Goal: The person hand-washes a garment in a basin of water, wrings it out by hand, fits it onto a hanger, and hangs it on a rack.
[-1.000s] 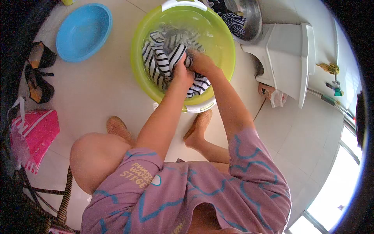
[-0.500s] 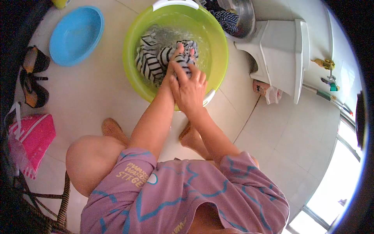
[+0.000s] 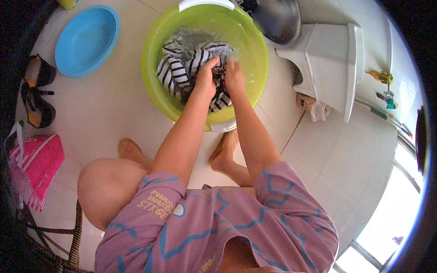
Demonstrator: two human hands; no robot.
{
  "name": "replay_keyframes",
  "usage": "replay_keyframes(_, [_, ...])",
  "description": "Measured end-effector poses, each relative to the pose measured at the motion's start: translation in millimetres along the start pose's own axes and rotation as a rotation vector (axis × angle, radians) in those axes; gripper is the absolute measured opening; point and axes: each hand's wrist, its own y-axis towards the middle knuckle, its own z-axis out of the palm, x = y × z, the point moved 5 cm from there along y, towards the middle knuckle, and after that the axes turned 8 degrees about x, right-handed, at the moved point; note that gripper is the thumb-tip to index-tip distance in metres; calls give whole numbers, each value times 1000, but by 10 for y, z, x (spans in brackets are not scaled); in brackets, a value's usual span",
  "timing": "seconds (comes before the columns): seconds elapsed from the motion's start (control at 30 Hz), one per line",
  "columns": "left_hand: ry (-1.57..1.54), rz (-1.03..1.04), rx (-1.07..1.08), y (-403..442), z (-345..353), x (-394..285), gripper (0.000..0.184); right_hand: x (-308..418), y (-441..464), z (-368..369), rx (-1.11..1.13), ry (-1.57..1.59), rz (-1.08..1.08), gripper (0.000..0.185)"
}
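White-and-black striped cloth (image 3: pixel 179 75) lies wet in the green tub (image 3: pixel 255 54). My left hand (image 3: pixel 205 82) and right hand (image 3: pixel 234 78) touch it; whether my fingers clench it, I cannot tell. Expected handling: soft, waterlogged, slippery. Best hold: its gathered folds, between my palms.
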Motion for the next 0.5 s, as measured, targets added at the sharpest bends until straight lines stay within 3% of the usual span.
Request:
replay_keyframes(0.1, [32,-16,-12,61,-99,53,42,-260,336,338,126,-218,-205,55])
replay_keyframes(0.13, [54,-34,-55,239,-267,170,44,-251,370,324,164,-131,-67,54])
replay_keyframes(0.23, [204,-59,-224,310,-423,198,47,-270,528,440,213,-310,93,52])
replay_keyframes(0.33, [171,-42,-78,175,-337,188,52,-356,536,501,406,-367,97,50])
replay_keyframes(0.4, [52,-116,-38,98,-185,130,55,-692,728,641,249,165,101,52])
replay_keyframes(0.5, [113,-55,66,-36,3,-34,62,-273,19,86,29,343,-69,47])
